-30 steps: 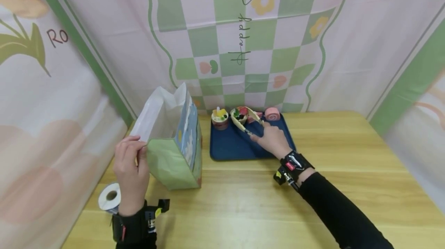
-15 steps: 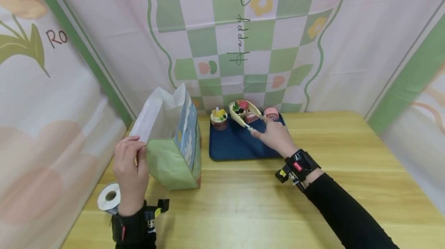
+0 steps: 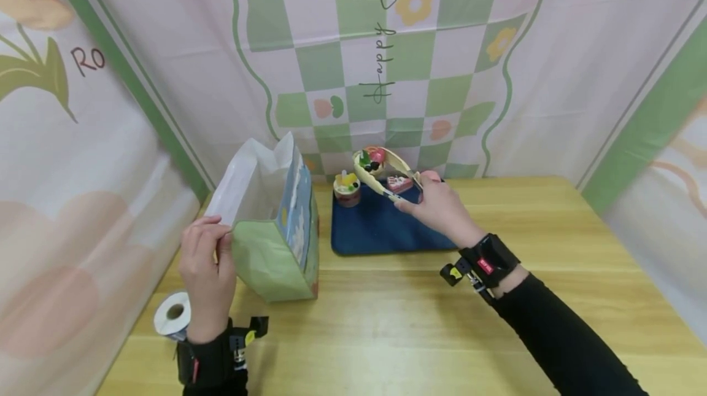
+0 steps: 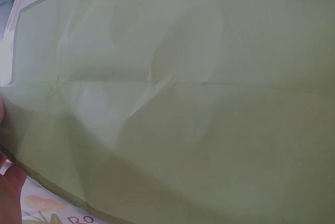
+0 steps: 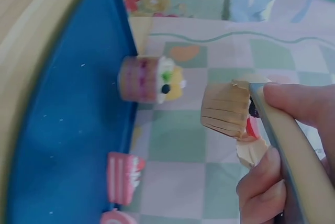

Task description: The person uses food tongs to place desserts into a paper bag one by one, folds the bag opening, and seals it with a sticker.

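My left hand (image 3: 207, 270) pinches the top edge of a green and blue paper bag (image 3: 270, 255), which stands upright with its mouth open. The bag's green side (image 4: 209, 130) fills most of the left wrist view. In my right hand (image 3: 442, 215) is a pair of cream-coloured tongs (image 3: 369, 182), their tips closed around a fruit tart (image 3: 371, 166). The tart hangs clear of the dark blue tray (image 3: 375, 233); its ribbed base (image 5: 225, 110) shows in the right wrist view. A layered dessert cup (image 3: 347, 194) and a pink cake slice (image 3: 399, 184) rest on the tray.
A pink swirl roll (image 3: 431, 175) sits at the tray's back right, partly behind my right hand. Left of the bag, a roll of white labels (image 3: 172, 316) lies near the table's left edge. Patterned cloth (image 3: 342, 64) hangs close behind the tray.
My right hand has raised the tongs and the fruit tart off the tray and shifted them slightly left, uncovering the pink cake slice. The left hand and the bag stay put.
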`<action>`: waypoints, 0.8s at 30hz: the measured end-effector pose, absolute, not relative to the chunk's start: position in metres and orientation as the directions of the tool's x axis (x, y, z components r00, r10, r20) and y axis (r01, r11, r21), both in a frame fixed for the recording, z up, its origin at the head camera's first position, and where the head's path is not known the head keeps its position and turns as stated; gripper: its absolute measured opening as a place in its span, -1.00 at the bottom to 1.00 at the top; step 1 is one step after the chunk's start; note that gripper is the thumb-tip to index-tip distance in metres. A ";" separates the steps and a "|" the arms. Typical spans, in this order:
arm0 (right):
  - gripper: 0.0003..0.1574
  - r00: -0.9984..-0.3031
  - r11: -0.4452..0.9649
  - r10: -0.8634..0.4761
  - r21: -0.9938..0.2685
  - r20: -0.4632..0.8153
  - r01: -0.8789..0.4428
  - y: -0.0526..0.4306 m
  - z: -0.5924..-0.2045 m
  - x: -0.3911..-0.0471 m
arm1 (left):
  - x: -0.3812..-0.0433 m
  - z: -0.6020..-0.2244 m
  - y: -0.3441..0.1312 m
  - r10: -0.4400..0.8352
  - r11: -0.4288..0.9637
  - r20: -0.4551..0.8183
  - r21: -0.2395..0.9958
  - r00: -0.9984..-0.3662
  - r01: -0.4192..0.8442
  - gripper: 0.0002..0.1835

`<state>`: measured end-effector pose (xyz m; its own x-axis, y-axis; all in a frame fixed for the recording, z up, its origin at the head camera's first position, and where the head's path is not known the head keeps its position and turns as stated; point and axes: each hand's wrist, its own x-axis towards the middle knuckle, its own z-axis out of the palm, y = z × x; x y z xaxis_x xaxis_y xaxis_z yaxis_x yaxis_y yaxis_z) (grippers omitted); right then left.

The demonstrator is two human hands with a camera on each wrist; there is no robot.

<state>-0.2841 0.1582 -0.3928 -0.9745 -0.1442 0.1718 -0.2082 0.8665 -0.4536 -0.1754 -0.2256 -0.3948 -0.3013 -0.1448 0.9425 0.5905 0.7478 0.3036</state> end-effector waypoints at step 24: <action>-0.20 -0.946 0.816 -0.249 -0.481 0.207 -0.320 0.136 -0.322 -0.247 | -0.173 -0.393 -0.227 -0.142 0.751 0.932 0.321 -0.334 0.577 -0.83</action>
<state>-0.2467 0.1360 -0.3219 -0.9460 -0.2494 0.2070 -0.3204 0.8158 -0.4814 -0.1728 -0.2266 -0.3935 -0.3341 -0.1422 0.9318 0.5765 0.7512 0.3214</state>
